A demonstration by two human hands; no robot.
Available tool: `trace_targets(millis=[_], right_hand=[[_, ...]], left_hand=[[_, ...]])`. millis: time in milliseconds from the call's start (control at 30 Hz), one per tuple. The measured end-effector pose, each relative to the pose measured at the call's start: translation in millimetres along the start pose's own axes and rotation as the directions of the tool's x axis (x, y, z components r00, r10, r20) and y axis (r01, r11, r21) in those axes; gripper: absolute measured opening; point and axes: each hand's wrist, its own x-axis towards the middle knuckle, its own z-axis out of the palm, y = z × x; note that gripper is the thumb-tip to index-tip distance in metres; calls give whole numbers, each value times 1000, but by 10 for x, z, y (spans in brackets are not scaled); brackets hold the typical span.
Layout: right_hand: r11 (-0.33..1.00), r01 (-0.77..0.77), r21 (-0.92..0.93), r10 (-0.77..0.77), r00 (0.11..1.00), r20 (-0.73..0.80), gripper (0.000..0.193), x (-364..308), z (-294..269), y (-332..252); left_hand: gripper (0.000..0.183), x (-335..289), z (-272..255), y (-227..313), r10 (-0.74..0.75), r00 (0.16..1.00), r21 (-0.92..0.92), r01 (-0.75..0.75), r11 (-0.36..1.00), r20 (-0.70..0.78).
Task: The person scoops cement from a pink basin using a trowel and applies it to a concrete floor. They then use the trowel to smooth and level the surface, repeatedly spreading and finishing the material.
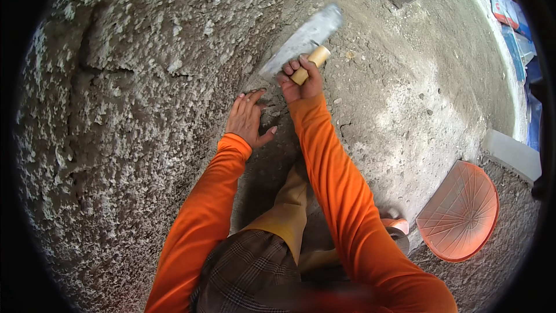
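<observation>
Smoothing step, seemingly — right grip [301, 80] clenched round trowel [303, 38] handle; left grip [248, 118] released, spread beside rough plaster [145, 122], left. Next stroke calls for steady, flat trowel.

That long trowel [301, 40] is up near twelve o'clock, its flat grey metal blade smeared whitish and slanting toward half past one. The stubby pale wooden handle [315, 59] runs alongside, gripped in the right hand [302, 80], beside the rough grey wall [150, 116].
</observation>
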Motion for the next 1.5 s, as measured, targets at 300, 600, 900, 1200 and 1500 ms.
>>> trace_targets(millis=[300,600,900,1200,1500], right_hand=[[980,-197,29,182,945,271,29,-149,-256,-76],[925,-118,-362,-6,946,-326,36,-282,-221,-178],[971,-144,-189,90,959,-270,21,224,-162,121],[990,4,-143,-34,978,-206,20,192,-150,-74],[947,-84,-310,-41,925,-378,18,276,-80,-13]], left_hand=[[68,-36,23,-5,-27,1000,0,27,1000,15],[73,-31,50,-5,-31,999,-4,31,1000,13],[67,-19,41,0,-13,1000,15,13,1000,-7],[72,-68,77,-44,-5,996,-44,1,999,-93],[88,-55,98,-45,13,989,-66,-23,998,-148]])
